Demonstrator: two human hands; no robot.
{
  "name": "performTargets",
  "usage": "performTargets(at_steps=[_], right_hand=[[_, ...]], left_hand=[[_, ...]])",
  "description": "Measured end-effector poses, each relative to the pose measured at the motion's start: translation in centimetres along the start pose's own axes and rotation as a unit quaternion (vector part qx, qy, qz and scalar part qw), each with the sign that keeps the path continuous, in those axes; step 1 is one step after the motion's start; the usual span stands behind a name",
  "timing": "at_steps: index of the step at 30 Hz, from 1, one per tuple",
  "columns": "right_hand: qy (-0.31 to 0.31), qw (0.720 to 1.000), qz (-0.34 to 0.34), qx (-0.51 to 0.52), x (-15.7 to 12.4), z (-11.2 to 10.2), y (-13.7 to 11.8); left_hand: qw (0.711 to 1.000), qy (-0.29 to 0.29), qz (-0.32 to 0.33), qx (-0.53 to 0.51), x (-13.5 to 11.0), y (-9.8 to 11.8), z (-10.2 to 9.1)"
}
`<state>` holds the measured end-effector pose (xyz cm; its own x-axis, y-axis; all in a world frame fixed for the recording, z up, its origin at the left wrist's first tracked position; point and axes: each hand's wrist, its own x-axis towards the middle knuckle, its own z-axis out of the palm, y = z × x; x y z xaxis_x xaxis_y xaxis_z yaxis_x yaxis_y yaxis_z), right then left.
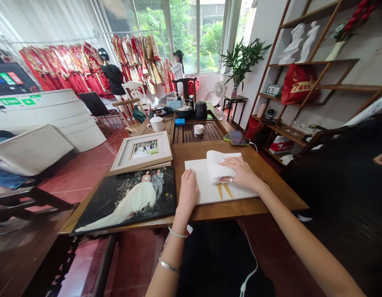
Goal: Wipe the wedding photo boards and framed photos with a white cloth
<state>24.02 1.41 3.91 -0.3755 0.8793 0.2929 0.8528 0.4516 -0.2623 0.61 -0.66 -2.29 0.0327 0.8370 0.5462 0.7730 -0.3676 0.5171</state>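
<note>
A flat white panel (200, 181) lies at the near edge of the wooden table, with two tapering gold shapes showing on its face. My left hand (188, 187) is curled over the panel's left edge, fingers together. On the panel's upper right, my right hand (240, 171) grips a folded white towel (218, 165) and presses it down; the surface beneath the towel is hidden. Left of the panel is a large wedding photo print (132, 200) with a dark background. Behind that print, a light framed photo (144, 150) lies flat.
A slatted tea tray (181, 134) holds a white cup (199, 129). Near it stand a lidded white mug (155, 123) and a black pot (200, 109). A phone (238, 137) with a cable lies at the table's right edge. A person in dark clothes (339, 177) is at the right.
</note>
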Motion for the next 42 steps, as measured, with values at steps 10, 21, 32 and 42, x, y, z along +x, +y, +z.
performTargets(at_steps=[10, 21, 32, 42], right_hand=[[0.027, 0.990, -0.124, 0.058, -7.7, -0.8, -0.9], [0.044, 0.999, 0.004, 0.012, -4.0, -0.3, 2.3], [0.053, 0.997, 0.032, 0.052, 3.8, 1.2, 2.2], [-0.021, 0.989, -0.123, 0.082, 2.0, 1.1, -1.8]], left_hand=[[1.000, -0.006, 0.000, 0.009, 0.0, 0.1, -0.1], [1.000, -0.007, -0.001, 0.011, 0.1, 0.2, 0.0], [1.000, -0.004, -0.003, -0.003, 0.0, 0.1, -0.1], [1.000, -0.025, -0.014, 0.007, 0.0, 0.6, -0.6]])
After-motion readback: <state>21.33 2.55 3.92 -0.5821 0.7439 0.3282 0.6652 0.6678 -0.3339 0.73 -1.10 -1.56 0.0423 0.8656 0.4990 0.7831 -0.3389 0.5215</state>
